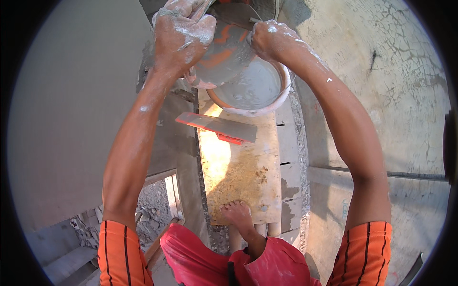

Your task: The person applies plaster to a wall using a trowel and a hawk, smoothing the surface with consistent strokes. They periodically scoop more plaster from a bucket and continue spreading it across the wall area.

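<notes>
My left hand (pixel 183 38), smeared with wet grey mix, is closed at the upper left edge of a tilted bucket (pixel 217 59). Orange streaks show through the grey coating inside it. My right hand (pixel 272 40) is closed around a trowel's handle, mostly hidden by my fingers. Its dark, mix-coated blade (pixel 234 14) lies over the upper part of the bucket. Below the bucket, and partly covered by it, a round basin (pixel 248 113) holds smooth grey mix. A flat plastering float (pixel 224 126) with a red handle lies on the board nearer to me.
The basin and float rest on a narrow, stained wooden board (pixel 248 167), where my bare foot (pixel 237 213) also stands. A smooth grey wall (pixel 81 105) rises on the left. Cracked, patchy sheeting (pixel 377 95) spreads along the right. Rubble (pixel 152 205) shows through an opening at lower left.
</notes>
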